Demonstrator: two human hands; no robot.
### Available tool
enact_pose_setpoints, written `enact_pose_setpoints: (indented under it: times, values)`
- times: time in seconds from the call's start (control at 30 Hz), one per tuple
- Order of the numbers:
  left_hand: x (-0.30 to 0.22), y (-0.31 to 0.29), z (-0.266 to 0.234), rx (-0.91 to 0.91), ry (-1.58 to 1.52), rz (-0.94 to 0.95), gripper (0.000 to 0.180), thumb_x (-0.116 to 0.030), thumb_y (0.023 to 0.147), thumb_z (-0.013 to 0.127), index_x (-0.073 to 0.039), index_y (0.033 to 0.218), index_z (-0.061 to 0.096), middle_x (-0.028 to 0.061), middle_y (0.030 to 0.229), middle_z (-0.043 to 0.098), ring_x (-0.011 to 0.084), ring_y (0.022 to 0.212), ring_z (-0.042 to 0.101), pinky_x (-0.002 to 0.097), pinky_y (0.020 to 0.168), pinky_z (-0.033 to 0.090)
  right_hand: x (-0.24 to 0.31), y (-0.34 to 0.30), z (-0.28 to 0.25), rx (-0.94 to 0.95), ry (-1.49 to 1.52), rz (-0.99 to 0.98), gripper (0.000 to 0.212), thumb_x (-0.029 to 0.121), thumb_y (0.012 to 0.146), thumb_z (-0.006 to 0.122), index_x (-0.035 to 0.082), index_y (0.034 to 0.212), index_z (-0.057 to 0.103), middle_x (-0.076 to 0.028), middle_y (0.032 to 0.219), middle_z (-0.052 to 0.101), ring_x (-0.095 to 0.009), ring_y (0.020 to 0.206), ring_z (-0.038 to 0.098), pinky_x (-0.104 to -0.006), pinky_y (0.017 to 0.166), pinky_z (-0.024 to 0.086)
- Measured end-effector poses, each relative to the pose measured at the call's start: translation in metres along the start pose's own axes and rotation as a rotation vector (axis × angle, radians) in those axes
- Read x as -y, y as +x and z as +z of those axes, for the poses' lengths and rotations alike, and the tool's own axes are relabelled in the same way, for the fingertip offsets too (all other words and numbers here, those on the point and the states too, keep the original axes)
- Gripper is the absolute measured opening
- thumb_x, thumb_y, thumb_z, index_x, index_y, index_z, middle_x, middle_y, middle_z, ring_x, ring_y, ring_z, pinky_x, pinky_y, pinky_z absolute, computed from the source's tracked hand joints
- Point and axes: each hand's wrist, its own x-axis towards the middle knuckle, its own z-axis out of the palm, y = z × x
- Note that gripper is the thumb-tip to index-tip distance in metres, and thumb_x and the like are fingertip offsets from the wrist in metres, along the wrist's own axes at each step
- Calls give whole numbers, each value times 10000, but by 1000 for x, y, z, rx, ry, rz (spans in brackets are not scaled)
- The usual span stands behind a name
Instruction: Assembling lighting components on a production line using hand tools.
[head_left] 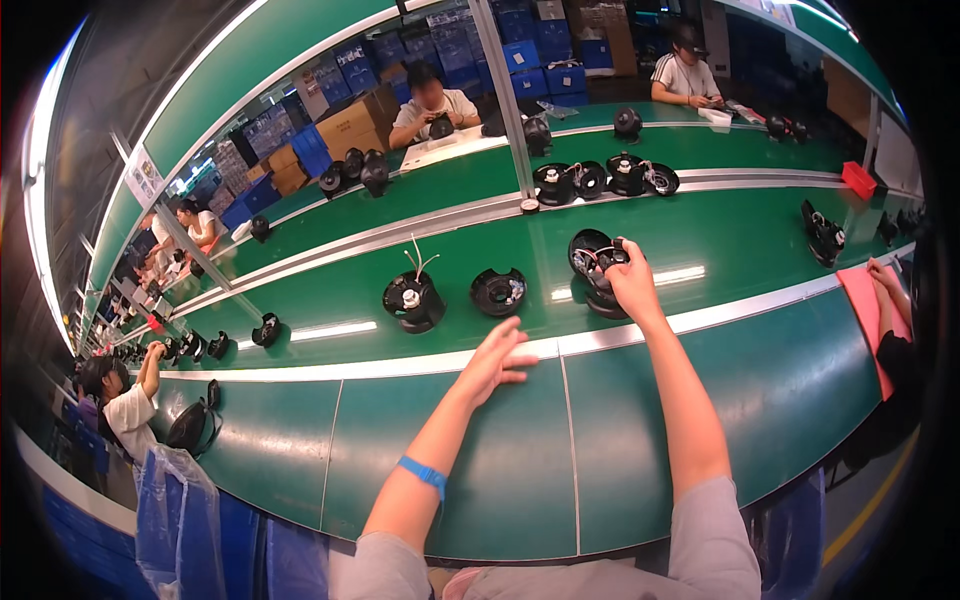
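My right hand has its thumb and fingers closed on the rim of an open black housing, which is tilted over the green belt with wires and small parts showing inside. What lies under it is partly hidden by the hand. Just in front of a round black cover, my left hand hovers empty, fingers spread, not touching the cover. To the left of that stands a black cylindrical base with a white piece in its middle and thin white wires sticking up. A blue band circles my left forearm.
A metal rail divides the belt from the green table near me. Behind, black assemblies sit beside a metal post. A red bin stands far right. Co-workers sit across, at left and at right.
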Motion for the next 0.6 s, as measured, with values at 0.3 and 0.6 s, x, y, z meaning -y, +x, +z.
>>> enact_pose_setpoints:
  times: [0.3, 0.6]
  values:
    - [14, 30, 9, -537, 34, 346, 730, -323, 863, 756, -53, 1425, 379, 168, 1337, 382, 268, 1152, 563, 410, 931, 517, 88, -56, 30, 39, -296, -435, 453, -21, 791, 584, -49, 1237, 513, -163, 1336, 543, -207, 687, 637, -327, 674, 527]
    - [37, -65, 13, -637, -30, 481, 594, -73, 925, 648, -116, 1441, 356, 101, 1203, 523, 146, 980, 599, 260, 723, 533, 93, -97, 74, 472, -530, -534, 417, 53, 801, 591, 20, 1214, 551, -166, 1084, 656, -318, 873, 664, -426, 785, 531]
